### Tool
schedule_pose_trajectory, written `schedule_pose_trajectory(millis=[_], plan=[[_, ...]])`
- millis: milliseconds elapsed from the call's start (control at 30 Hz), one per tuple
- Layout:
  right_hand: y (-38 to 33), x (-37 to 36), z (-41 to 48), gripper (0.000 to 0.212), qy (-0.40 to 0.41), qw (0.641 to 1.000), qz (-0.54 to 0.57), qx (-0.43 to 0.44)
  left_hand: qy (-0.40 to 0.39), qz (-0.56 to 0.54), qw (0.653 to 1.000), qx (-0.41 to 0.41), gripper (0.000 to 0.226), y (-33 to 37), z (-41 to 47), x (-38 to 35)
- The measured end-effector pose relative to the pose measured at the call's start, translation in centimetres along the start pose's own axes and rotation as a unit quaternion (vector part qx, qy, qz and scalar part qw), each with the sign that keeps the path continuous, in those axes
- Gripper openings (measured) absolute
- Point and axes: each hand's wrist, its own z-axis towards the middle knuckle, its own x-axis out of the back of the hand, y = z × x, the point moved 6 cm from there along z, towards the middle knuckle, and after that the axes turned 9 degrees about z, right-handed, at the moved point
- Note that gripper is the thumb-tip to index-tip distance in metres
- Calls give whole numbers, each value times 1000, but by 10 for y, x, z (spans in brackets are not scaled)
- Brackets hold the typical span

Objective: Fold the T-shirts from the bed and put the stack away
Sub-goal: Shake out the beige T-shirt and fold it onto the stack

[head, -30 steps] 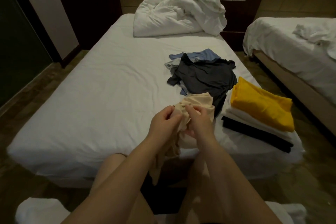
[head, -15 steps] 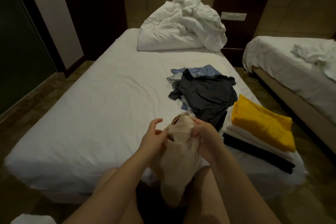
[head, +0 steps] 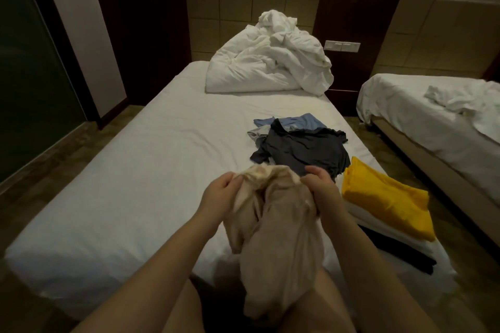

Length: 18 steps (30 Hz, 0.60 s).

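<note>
- Bed (head: 130,184): white sheet, lightly creased, spreads under and left of my grip.
- Loose pile of T-shirts (head: 305,149): just beyond my grip; dark grey on top, blue and pale grey beneath.
- Folded stack (head: 384,203): just right of my grip, at the bed's edge; yellow over white over black.
- Duvet (head: 270,67): crumpled white, far beyond my grip, at the head end.
</note>
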Motion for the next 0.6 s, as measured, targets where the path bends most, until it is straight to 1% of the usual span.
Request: schedule_pose_trajectory(millis=[33,67,100,167,200,267,333,367,400,433,500,567,600], plan=[[-3,-1,-3,64,21,999,-21,35,5,12,1000,-23,32,11,0,2],[-9,-10,-10,67,-5,996,-42,84,0,26,999,-47,30,20,0,2],[-15,-26,-18,69,-66,988,-65,123,-12,36,997,-64,28,29,0,0],[-13,-56,-32,72,-185,965,-113,145,-33,35,996,-73,26,42,-3,-5],[-11,-66,-37,68,-212,957,-125,151,-37,26,996,-76,26,47,-6,-6],[-10,-68,-34,45,-176,967,-111,150,-40,-17,996,-73,24,53,-10,-5],[-13,-62,-34,23,-107,976,-82,170,-57,-109,991,-53,19,57,-16,-1],[-13,-58,-34,18,-77,981,-45,171,-73,-150,985,-47,19,57,-19,0],[-16,-54,-36,18,-50,985,4,163,-88,-167,981,-47,20,57,-23,1],[-17,-51,-35,17,-24,987,43,151,-98,-154,982,-53,23,55,-26,1],[-19,-44,-30,8,16,990,60,129,-123,-92,986,-62,37,47,-36,-4],[-26,-40,-28,13,33,991,50,117,-151,-18,987,-60,56,38,-48,-11],[-30,-38,-28,15,38,992,54,112,-155,20,986,-56,60,34,-51,-14]])
